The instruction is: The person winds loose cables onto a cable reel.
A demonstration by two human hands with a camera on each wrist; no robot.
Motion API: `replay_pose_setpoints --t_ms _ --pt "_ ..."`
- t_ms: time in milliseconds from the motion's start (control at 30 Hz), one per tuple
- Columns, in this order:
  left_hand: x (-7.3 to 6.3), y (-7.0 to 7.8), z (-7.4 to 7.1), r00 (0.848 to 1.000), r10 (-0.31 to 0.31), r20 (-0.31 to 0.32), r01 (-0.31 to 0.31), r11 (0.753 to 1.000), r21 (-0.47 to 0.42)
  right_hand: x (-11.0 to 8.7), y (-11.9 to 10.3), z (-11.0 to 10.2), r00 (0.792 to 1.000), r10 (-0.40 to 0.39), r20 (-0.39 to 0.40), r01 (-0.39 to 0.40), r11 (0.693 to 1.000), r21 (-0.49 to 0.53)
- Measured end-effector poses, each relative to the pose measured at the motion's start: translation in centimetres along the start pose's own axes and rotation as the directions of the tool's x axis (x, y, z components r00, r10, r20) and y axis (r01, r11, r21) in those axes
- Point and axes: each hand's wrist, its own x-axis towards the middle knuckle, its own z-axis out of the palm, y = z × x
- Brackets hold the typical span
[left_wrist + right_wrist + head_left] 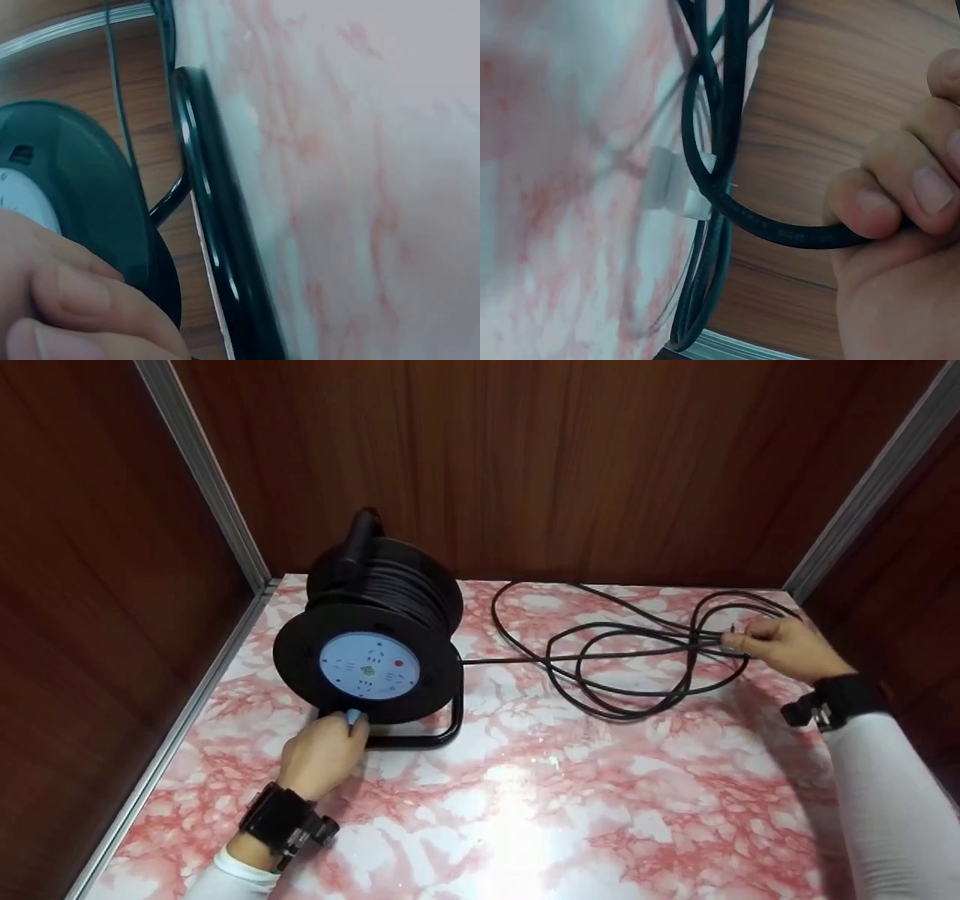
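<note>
A black cable reel (442, 607) with a pale blue socket panel (370, 666) stands on its tubular frame (409, 741) at the left of the table. At the disc's lower front edge my left hand (324, 754) holds a small blue knob (352, 715); in the left wrist view its curled fingers (82, 292) hide the knob. From the reel a black cable (499, 661) runs right into loose loops. My right hand (791, 649) grips the cable at the right end of those loops. The right wrist view shows fingers curled round one strand (802, 236).
Brown wood-grain panels (525, 472) enclose the back and both sides, with metal corner strips (210, 472). The table (480, 810) has a red-and-white marbled surface. A white blocky piece (697, 206) lies by the cable strands in the right wrist view.
</note>
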Motion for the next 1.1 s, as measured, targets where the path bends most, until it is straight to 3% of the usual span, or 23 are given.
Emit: replay_pose_setpoints --t_ms 267,467,633,733,800,867,900,967,1033,1100 --pt "-0.1 -1.4 -1.4 0.996 -0.062 0.058 0.067 0.995 -0.078 -1.4 0.2 2.5 1.0 0.001 0.018 -0.001 1.0 -0.005" --pt "0.0 -2.5 -2.8 0.995 -0.096 0.026 0.099 0.973 -0.207 -1.0 0.2 4.1 0.997 -0.047 0.063 0.052 0.996 -0.076" --pt "0.3 -3.0 -3.7 0.996 -0.085 -0.035 0.07 0.947 -0.315 0.1 -0.3 4.4 0.992 -0.086 0.095 0.101 0.98 -0.172" --pt "0.2 -3.1 -4.0 0.995 -0.085 -0.049 0.064 0.94 -0.335 0.9 -1.3 3.8 0.985 -0.173 -0.003 0.168 0.96 -0.226" --pt "0.1 -3.1 -4.2 0.995 -0.088 -0.05 0.066 0.939 -0.338 1.4 -1.7 3.2 0.964 -0.243 -0.105 0.213 0.947 -0.24" --pt "0.1 -3.1 -4.3 0.995 -0.085 -0.058 0.061 0.939 -0.338 1.7 -1.9 2.8 0.954 -0.256 -0.157 0.215 0.947 -0.24" --pt "0.1 -3.1 -4.3 0.994 -0.084 -0.067 0.057 0.94 -0.337 1.7 -1.7 2.6 0.958 -0.25 -0.138 0.214 0.948 -0.235" --pt "0.2 -3.1 -4.4 0.993 -0.081 -0.08 0.05 0.941 -0.335 1.6 -1.2 2.5 0.979 -0.2 -0.032 0.188 0.956 -0.224" --pt "0.3 -3.1 -4.4 0.992 -0.08 -0.095 0.044 0.942 -0.333 1.5 -0.9 2.4 0.985 -0.154 0.071 0.167 0.956 -0.24" --pt "0.4 -3.1 -4.5 0.991 -0.082 -0.107 0.042 0.941 -0.336 1.6 -0.8 2.2 0.982 -0.171 0.079 0.186 0.949 -0.254"
